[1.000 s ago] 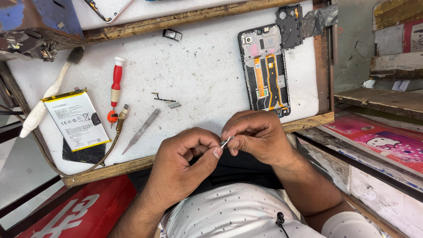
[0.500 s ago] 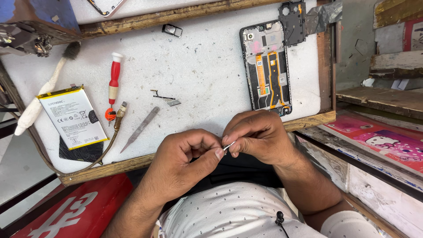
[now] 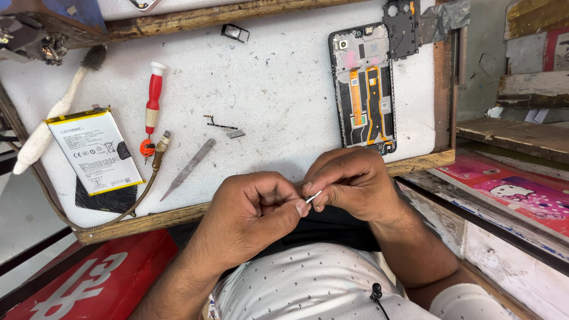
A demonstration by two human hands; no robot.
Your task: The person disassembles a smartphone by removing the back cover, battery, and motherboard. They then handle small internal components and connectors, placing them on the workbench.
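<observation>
My left hand (image 3: pixel 252 210) and my right hand (image 3: pixel 349 181) meet just below the front edge of the white work mat (image 3: pixel 278 77). Both pinch a tiny thin silvery part (image 3: pixel 313 197) between their fingertips. An opened phone frame (image 3: pixel 364 89) with orange flex cables lies on the mat above my right hand. A small flex strip (image 3: pixel 222 126) lies in the middle of the mat, apart from both hands.
Grey tweezers (image 3: pixel 189 168), a red screwdriver (image 3: pixel 152 98), a cable (image 3: pixel 155 163), a white-and-yellow phone battery (image 3: pixel 95 150) and a white brush (image 3: pixel 56 112) lie at the left. A small black part (image 3: pixel 235 32) sits at the back. Wooden rim (image 3: pixel 142 222); pink printed sheet (image 3: pixel 510 192) at right.
Both hands stay together on the small part with only slight finger shifts. The view has drifted a little.
</observation>
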